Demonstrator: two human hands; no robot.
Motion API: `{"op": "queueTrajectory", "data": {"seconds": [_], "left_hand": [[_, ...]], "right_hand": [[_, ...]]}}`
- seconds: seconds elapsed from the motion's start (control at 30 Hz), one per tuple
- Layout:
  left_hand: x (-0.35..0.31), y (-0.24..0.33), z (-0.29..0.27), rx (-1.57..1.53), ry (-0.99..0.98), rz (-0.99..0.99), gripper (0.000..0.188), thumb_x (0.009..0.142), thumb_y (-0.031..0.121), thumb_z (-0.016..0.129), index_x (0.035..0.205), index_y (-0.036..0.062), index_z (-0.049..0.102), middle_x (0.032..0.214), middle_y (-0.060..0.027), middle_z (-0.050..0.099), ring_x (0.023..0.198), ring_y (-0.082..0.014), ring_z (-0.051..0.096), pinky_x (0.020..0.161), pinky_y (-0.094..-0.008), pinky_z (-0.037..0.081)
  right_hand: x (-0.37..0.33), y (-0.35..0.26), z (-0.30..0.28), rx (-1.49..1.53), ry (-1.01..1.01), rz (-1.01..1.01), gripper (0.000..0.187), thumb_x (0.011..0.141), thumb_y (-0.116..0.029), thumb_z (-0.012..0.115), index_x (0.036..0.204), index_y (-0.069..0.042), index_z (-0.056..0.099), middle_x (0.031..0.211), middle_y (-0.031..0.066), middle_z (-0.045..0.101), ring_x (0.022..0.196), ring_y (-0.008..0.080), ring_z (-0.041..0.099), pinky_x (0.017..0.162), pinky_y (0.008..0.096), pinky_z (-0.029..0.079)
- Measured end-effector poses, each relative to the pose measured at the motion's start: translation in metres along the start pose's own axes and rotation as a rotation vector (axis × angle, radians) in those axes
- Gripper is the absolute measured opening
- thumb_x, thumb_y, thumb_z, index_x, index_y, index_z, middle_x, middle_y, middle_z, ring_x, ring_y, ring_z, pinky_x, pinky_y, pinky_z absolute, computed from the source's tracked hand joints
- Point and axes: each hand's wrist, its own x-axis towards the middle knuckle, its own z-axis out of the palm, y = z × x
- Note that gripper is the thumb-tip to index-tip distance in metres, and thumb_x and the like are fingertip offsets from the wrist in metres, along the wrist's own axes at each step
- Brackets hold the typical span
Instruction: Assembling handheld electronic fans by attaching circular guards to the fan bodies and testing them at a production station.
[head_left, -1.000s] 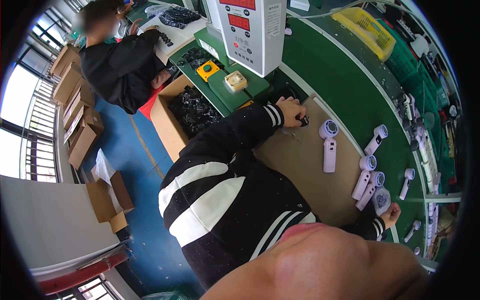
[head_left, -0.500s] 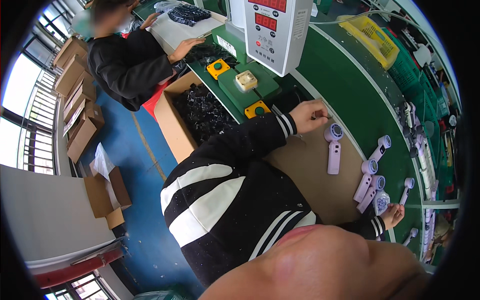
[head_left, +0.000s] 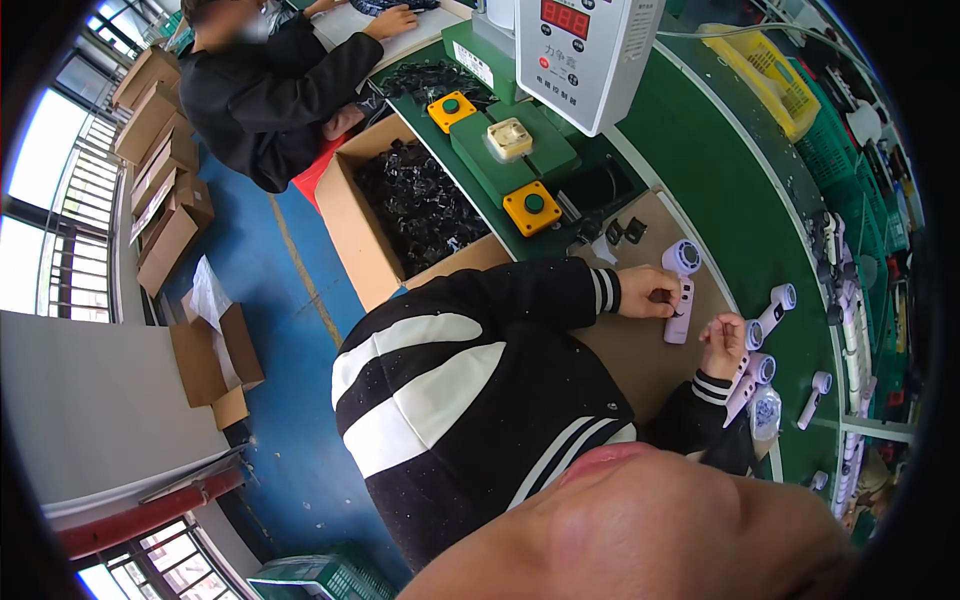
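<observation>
Work looks mid-way on one purple fan (head_left: 686, 293), lying on the brown mat (head_left: 632, 355) by the L hand (head_left: 642, 292); L fingers bent close to thumb at its handle, can't tell if they've got hold of smth. R hand (head_left: 724, 345) is near the other fans (head_left: 761, 368), fingers half curled, partly open, nothing seen in them. Can't tell which fans are done; loose black pcs (head_left: 634, 230) on the mat look unused. Mat's on a green desk (head_left: 720, 200) w/ control box (head_left: 572, 75) + yellow button boxes (head_left: 515, 200); carton (head_left: 345, 235) of black parts (head_left: 425, 215) beside. Rm: blue floor (head_left: 270, 350), co-worker (head_left: 255, 100) in black, more cartons (head_left: 165, 190) near barred windows (head_left: 50, 250)
</observation>
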Motion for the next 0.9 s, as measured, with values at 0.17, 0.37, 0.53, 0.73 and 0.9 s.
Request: {"op": "queueTrajectory", "data": {"seconds": [0.17,0.37,0.53,0.73,0.9], "left_hand": [[0.001,0.004,0.002,-0.06,-0.086,-0.146,0.012,0.081,0.001,0.062,0.089,0.0069,0.056,0.082,-0.0029,0.063,0.069,-0.0211,0.059,0.066,-0.0312,0.046],[0.0,0.003,0.004,-0.179,-0.096,-0.303,0.012,0.08,0.001,0.06,0.088,0.0071,0.054,0.077,-0.0026,0.063,0.065,-0.0211,0.058,0.062,-0.0307,0.045],[-0.001,-0.011,0.005,-0.077,-0.051,-0.201,0.01,0.079,0.001,0.059,0.085,0.0072,0.053,0.074,-0.0027,0.062,0.062,-0.021,0.056,0.059,-0.0303,0.044],[0.001,-0.006,0.002,-0.046,-0.04,-0.18,0.01,0.078,0.001,0.059,0.085,0.0076,0.054,0.071,-0.0029,0.061,0.06,-0.0212,0.055,0.059,-0.0307,0.044],[-0.001,-0.006,0.0,-0.042,-0.011,-0.159,0.01,0.079,0.002,0.059,0.085,0.008,0.054,0.071,-0.0033,0.061,0.06,-0.0216,0.054,0.059,-0.031,0.044]], "right_hand": [[0.004,0.012,0.033,0.07,-0.025,0.065,0.018,0.09,0.004,0.05,0.106,-0.003,0.053,0.092,0.0059,0.055,0.072,0.0131,0.051,0.068,0.0228,0.045],[0.006,0.004,0.053,-0.079,-0.239,0.049,0.019,0.09,0.004,0.051,0.109,-0.002,0.053,0.093,0.0059,0.055,0.076,0.0132,0.052,0.071,0.0228,0.046],[0.008,-0.005,0.065,-0.054,-0.184,0.166,0.022,0.09,0.003,0.052,0.112,-0.002,0.052,0.095,0.0057,0.054,0.077,0.0133,0.052,0.074,0.0232,0.046],[0.009,-0.001,0.067,-0.07,-0.119,0.144,0.024,0.09,0.001,0.055,0.114,-0.003,0.051,0.093,0.0051,0.054,0.077,0.0118,0.051,0.071,0.0215,0.044],[0.011,0.002,0.071,-0.125,-0.091,0.141,0.026,0.09,-0.001,0.056,0.115,-0.004,0.051,0.089,0.0037,0.054,0.074,0.0105,0.05,0.066,0.02,0.042]]}}
